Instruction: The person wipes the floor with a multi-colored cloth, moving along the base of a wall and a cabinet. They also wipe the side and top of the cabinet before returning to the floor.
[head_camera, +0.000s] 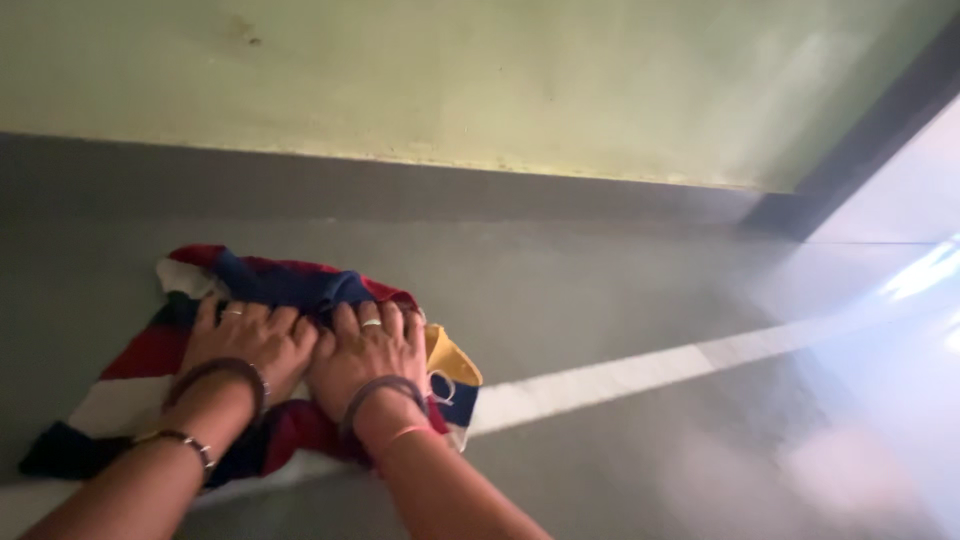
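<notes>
Both palms, left hand (248, 345) and right hand (368, 352), pressed flat, grip spread, on the striped cloth (140, 385) upon the grey floor (600, 300), mid-smoothing; a fold seemed to call for pinching an edge.

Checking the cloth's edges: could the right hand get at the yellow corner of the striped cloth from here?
Probably yes: the right hand presses the striped cloth, and the yellow corner lies uncovered just beside it.

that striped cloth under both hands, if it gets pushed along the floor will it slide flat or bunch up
The striped cloth looks soft and floppy: it is already rumpled ahead of the left hand and right hand. It would probably bunch when pushed, and likely droop if lifted. The grey floor looks smooth, so some sliding seems possible.
</notes>
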